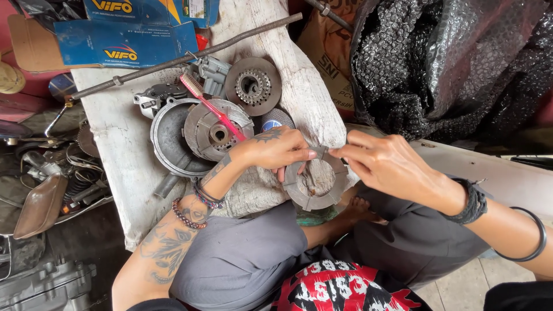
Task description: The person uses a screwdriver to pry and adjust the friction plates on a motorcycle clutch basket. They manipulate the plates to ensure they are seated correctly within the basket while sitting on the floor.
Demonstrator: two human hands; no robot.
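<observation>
Both hands pinch the grey ring plate (pixel 315 183) at its top edge: left hand (pixel 277 147), right hand (pixel 387 162), above white bench (pixel 124 150).

We hold a ring plate (pixel 314 183) between left hand (pixel 275 148) and right hand (pixel 387 163), over the near edge of the wooden slab (pixel 299 86). Left of it: clutch hub (pixel 218 129) under a toothbrush (pixel 208 105), geared disc (pixel 252 85) behind. Bubble wrap (pixel 455 63) far right.
</observation>
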